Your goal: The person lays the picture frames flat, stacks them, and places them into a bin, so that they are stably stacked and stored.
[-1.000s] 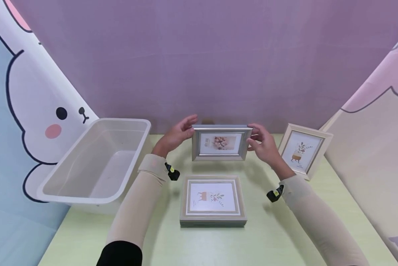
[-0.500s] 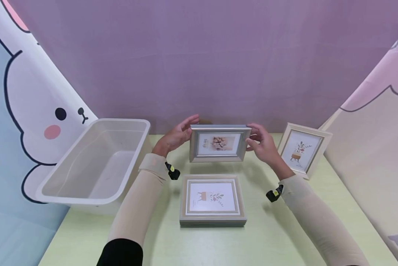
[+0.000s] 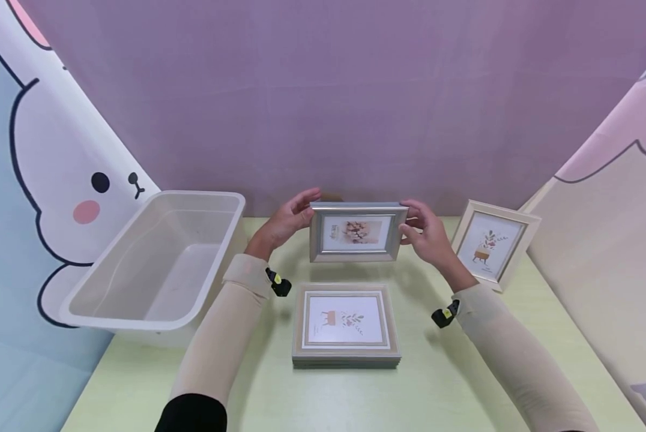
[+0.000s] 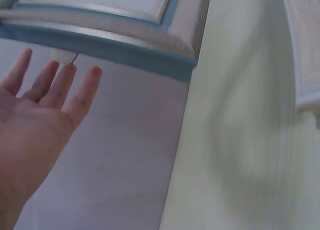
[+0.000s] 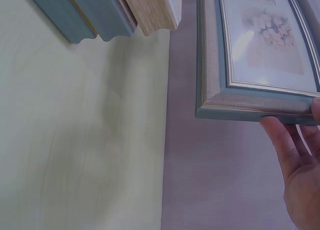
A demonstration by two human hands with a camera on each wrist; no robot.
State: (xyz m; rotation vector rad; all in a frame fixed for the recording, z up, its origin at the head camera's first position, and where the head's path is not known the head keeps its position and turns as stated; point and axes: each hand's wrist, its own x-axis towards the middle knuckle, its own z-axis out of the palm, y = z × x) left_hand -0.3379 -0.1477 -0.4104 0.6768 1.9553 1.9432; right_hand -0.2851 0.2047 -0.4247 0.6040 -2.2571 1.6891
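Observation:
A silvery picture frame [image 3: 358, 233] with a photo of pale flowers is held sideways above the table in the head view. My right hand [image 3: 427, 235] grips its right edge, thumb in front and fingers behind; the right wrist view shows this hand [image 5: 305, 185] at the frame's [image 5: 265, 40] edge. Beside the upper left corner is my left hand [image 3: 284, 223], its thumb close to or touching the edge. In the left wrist view the fingers of that hand [image 4: 40, 115] are extended next to the frame [image 4: 110, 38]. Below lies a stack of picture frames [image 3: 346, 354], the top one showing a plant drawing.
On the left stands a translucent white plastic bin [image 3: 139, 324]. Another picture frame [image 3: 487, 246], cream with a potted-plant print, stands propped at the back right of the pale green table [image 3: 344, 399]. A purple cloth [image 3: 355, 96] hangs behind the table.
The held frame has shifted very slightly left and its tilt has altered a little. Both hands keep nearly the same places; the stack, bin and propped frame stay put.

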